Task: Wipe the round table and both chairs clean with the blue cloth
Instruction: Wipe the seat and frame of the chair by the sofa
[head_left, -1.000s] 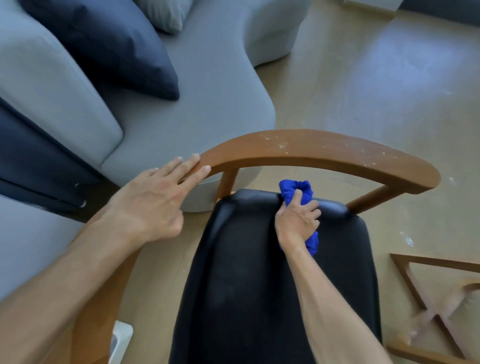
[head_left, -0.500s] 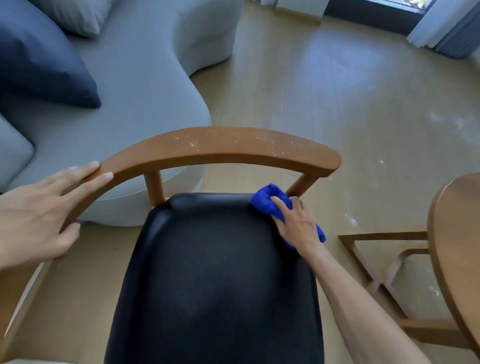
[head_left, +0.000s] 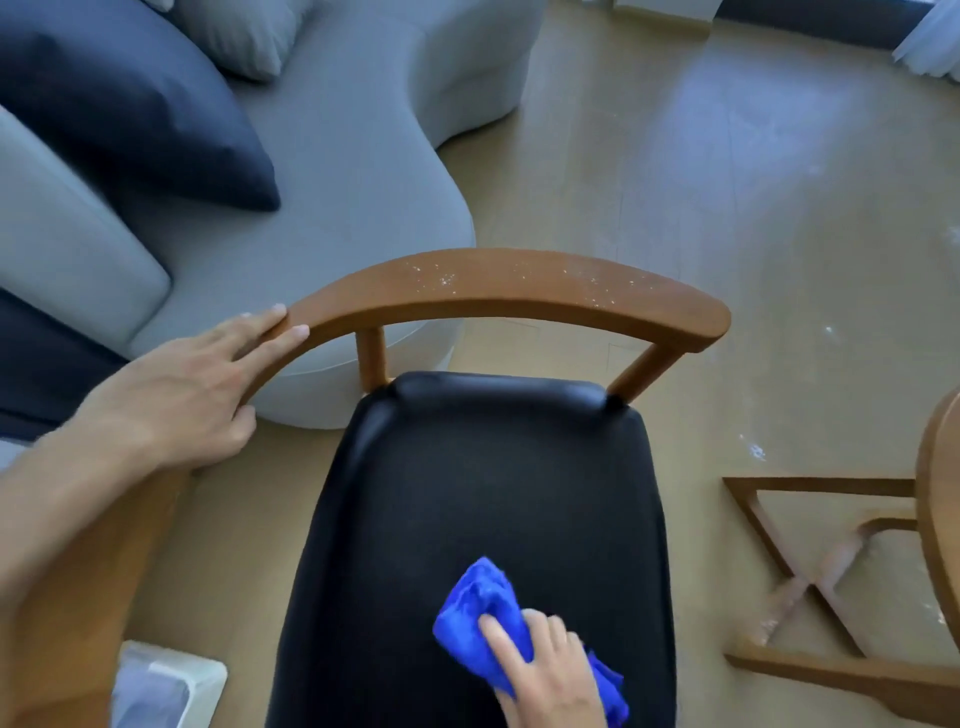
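Note:
A wooden chair with a black padded seat (head_left: 483, 493) stands right below me. Its curved wooden backrest rail (head_left: 519, 291) carries pale specks on top. My right hand (head_left: 550, 675) presses the bunched blue cloth (head_left: 478, 618) onto the near part of the seat. My left hand (head_left: 182, 395) holds the left end of the rail, fingers wrapped over it. The round table's wooden edge (head_left: 935, 519) shows at the right border, above its crossed wooden base (head_left: 810, 587).
A grey curved sofa (head_left: 337, 171) with a dark blue cushion (head_left: 130, 98) lies behind the chair at the left. A white bin (head_left: 166, 686) stands at the lower left. Wooden floor (head_left: 727, 182) with pale specks stretches to the right.
My right hand has dragged the blue cloth from the seat's back right corner down to its near middle. My left hand has stayed on the rail's left end.

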